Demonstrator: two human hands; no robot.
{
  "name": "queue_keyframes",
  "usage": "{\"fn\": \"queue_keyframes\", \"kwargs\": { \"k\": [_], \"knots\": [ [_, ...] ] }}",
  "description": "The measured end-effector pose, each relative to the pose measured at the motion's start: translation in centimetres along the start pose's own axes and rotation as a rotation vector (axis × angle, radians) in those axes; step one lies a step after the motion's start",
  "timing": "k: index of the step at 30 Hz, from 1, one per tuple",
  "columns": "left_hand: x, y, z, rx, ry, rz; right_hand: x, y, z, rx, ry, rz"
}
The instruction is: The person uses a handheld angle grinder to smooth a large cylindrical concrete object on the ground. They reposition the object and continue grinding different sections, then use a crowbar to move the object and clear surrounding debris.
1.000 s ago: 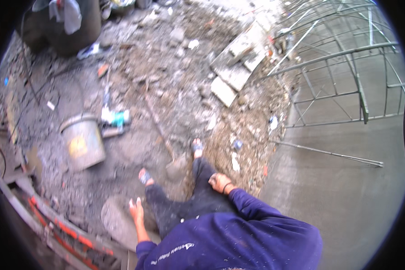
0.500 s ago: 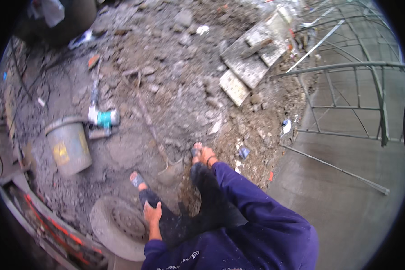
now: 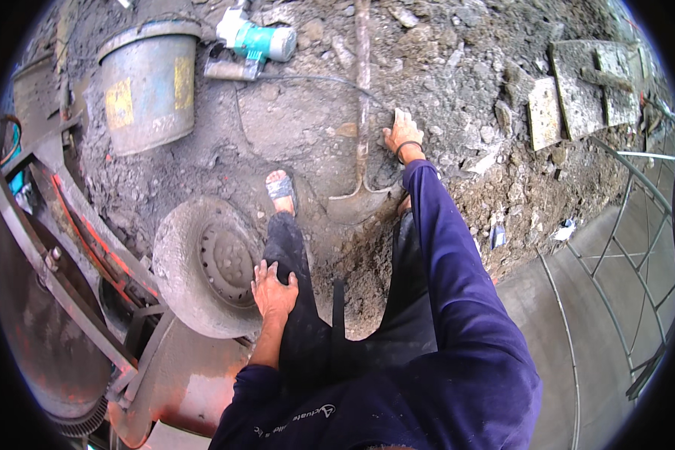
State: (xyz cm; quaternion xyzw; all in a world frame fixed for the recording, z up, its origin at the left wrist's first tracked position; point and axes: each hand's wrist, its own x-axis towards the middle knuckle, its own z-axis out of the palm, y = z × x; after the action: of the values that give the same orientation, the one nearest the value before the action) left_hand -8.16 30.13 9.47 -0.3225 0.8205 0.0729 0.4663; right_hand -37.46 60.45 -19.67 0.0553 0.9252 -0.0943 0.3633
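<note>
Right hand (image 3: pixel 403 136) far, by the cable (image 3: pixel 315 76); cannot tell its grip.
Left hand (image 3: pixel 274 289), near, loose on leg (image 3: pixel 304 322); reach seems complete, shovel (image 3: pixel 362 124) unlifted.

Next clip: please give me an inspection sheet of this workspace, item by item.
Surface: rough, rubble-strewn ground.
Things at hand: shovel, lying flat, its shaft pointing away.
Clutter: bucket, teal power tool, boards.
Hands: left hand rests on the left trouser leg; right hand is stretched out beside the shovel, grip unclear.
Cables: dark cable runs from the tool toward the right fingertips; contact unclear.
Surroundings: wheel and rusty drum left; metal bars right.
</note>
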Motion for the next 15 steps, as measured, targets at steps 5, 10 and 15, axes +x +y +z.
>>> {"fn": "queue_keyframes", "kwargs": {
  "k": [5,10,15],
  "knots": [
    [0.6,0.3,-0.5,0.012,-0.038,-0.020,-11.3,2.8,3.7,-0.033,-0.463,-0.055],
    [0.5,0.1,-1.2,-0.052,-0.009,0.001,-26.5,-0.4,1.0,0.204,-0.725,-0.184],
    [-0.1,-1.5,-0.7,-0.071,-0.072,-0.036,-25.4,-12.9,-13.8,1.179,-1.308,-0.151]
  ]
}}
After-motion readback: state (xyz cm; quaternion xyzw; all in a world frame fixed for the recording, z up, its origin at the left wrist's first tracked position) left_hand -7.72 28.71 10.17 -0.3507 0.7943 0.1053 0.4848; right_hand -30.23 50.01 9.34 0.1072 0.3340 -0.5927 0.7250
